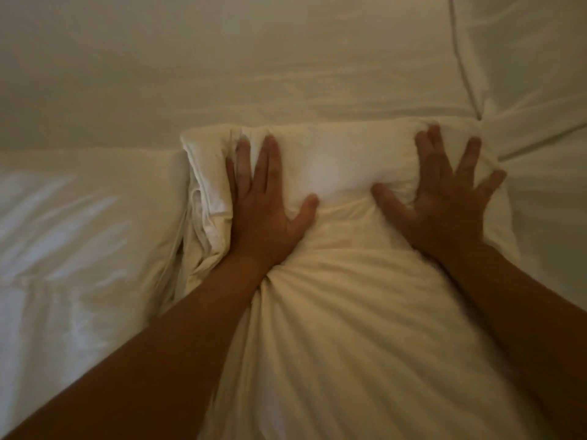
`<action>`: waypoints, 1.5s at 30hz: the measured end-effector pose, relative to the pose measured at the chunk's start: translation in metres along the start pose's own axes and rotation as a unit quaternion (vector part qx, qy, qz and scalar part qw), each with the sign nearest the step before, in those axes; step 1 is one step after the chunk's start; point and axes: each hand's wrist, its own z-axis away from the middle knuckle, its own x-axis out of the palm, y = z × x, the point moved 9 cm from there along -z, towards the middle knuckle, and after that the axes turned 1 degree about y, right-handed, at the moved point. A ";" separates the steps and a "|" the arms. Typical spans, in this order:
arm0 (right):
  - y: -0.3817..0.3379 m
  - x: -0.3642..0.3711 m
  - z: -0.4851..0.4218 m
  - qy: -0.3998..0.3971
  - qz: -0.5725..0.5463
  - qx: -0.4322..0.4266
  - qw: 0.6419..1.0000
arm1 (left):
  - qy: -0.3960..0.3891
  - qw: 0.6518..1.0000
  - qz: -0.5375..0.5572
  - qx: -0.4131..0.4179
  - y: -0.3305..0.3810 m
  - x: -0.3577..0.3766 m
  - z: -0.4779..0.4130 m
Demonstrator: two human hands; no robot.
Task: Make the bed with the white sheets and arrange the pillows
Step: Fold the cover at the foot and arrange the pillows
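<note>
pressing down flat on the pillow (343,160), which lies in the middle of the view on the white sheet (222,58), both hands sit well apart with straight, spread fingers: the left hand (263,201) near the pillow's left edge, the right hand (444,201) near its right corner, neither curled round any cloth. the filling looks soft and bulges up between the two palms, with deep creases fanning back toward the wrists, so i judge the main risk is uneven shaping: too much weight at the ends could push the stuffing into a hump in the middle or leave dents once the hands lift. the loose fold of pillowcase (203,192) bunched just beside the left hand could end up crumpled or trapped underneath if it is not tucked. sliding the pillow under pressure may also drag the sheet below and ruck up new wrinkles. white bedding (79,223) to the left and a seamed white cover (524,58) at the far right lie close, and a shove could knock them out of line; whether those are pillows i cannot tell.
</note>
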 end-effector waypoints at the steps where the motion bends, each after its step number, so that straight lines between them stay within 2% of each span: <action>1: -0.007 -0.016 -0.001 0.021 -0.028 0.008 0.999 | -0.015 1.000 -0.019 -0.003 0.004 -0.008 -0.003; 3: -0.049 -0.049 0.005 0.095 -0.081 -0.069 0.990 | -0.036 0.996 -0.087 0.008 0.021 -0.023 -0.008; 4: -0.080 -0.054 0.011 0.095 -0.093 -0.139 0.981 | -0.035 0.992 -0.118 0.028 0.029 -0.029 -0.012; 6: -0.128 -0.036 0.021 0.029 -0.065 -0.253 0.965 | -0.027 0.988 -0.143 0.059 0.031 -0.032 -0.019; 7: -0.135 -0.028 0.018 0.008 -0.038 -0.278 0.960 | -0.021 0.989 -0.137 0.056 0.021 -0.032 -0.022; 9: -0.109 -0.024 0.002 -0.003 0.024 -0.240 0.970 | -0.021 0.994 -0.098 0.038 -0.005 -0.025 -0.020; 11: -0.043 -0.026 -0.011 -0.001 0.057 -0.114 0.992 | -0.038 0.998 -0.034 0.033 -0.019 -0.011 -0.017; 13: 0.008 -0.020 -0.003 -0.057 0.035 -0.032 0.997 | -0.047 0.998 0.006 0.037 -0.016 -0.007 -0.016; 16: 0.024 -0.011 0.001 -0.151 -0.021 -0.032 0.988 | -0.104 0.993 0.058 0.004 -0.011 -0.008 -0.019; 18: 0.018 -0.022 -0.004 -0.173 -0.035 -0.018 0.984 | -0.103 0.994 0.034 0.003 -0.004 -0.035 -0.014; 21: -0.003 -0.064 0.029 -0.121 -0.017 -0.025 0.992 | -0.061 0.997 -0.055 -0.007 0.012 -0.085 0.029; 24: -0.003 -0.073 0.125 -0.153 0.007 -0.013 0.988 | -0.122 0.985 -0.079 -0.092 -0.001 -0.100 0.105; 27: 0.056 -0.058 0.183 -0.185 0.028 0.072 0.980 | -0.139 0.981 -0.066 -0.115 -0.025 -0.094 0.146; 29: 0.078 -0.046 0.189 -0.173 0.012 0.114 0.978 | -0.100 0.989 0.000 -0.106 -0.029 -0.086 0.152; 32: 0.064 -0.019 0.187 -0.148 0.028 0.098 0.984 | -0.061 0.991 0.049 -0.106 -0.031 -0.066 0.158; 38: 0.065 -0.007 0.189 -0.132 0.035 0.106 0.985 | -0.068 0.992 0.036 -0.096 -0.031 -0.057 0.160; 42: 0.069 -0.028 0.187 -0.136 -0.016 0.103 0.985 | -0.095 0.985 0.012 -0.141 -0.027 -0.080 0.157; 45: 0.082 -0.054 0.207 -0.113 -0.088 0.135 0.980 | -0.069 0.992 -0.005 -0.106 -0.002 -0.101 0.142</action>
